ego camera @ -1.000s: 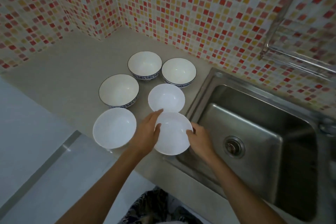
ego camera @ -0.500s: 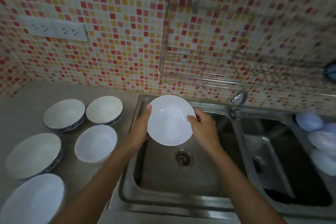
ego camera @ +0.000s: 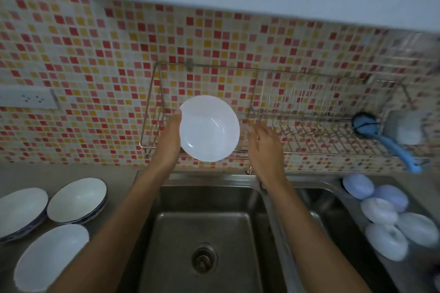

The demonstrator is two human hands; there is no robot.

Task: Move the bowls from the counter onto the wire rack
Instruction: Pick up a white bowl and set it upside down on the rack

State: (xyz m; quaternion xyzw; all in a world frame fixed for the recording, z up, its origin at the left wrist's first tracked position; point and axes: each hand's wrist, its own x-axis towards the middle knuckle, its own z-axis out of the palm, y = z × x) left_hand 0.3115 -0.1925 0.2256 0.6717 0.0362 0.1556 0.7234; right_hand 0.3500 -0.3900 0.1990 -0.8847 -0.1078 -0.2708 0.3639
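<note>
Left hand (ego camera: 169, 135) grip pinches the white bowl (ego camera: 209, 128) by its left rim, held up in front of the left end of the wire rack (ego camera: 309, 123) on the tiled wall, above the sink (ego camera: 204, 233). Right hand (ego camera: 264, 147) is apart from the bowl, fingers spread, holding nothing; three bowls (ego camera: 76, 200) on the surface (ego camera: 123, 178) at left

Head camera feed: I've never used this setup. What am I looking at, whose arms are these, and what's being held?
The one view comes from a camera worn on a person's head, looking down their bare arms. The left hand holds a white bowl up at the wire rack on the tiled wall; the right hand is open beside it, not touching. A steel sink lies below. Three bowls show on the counter at left; pale round items sit right of the sink.
</note>
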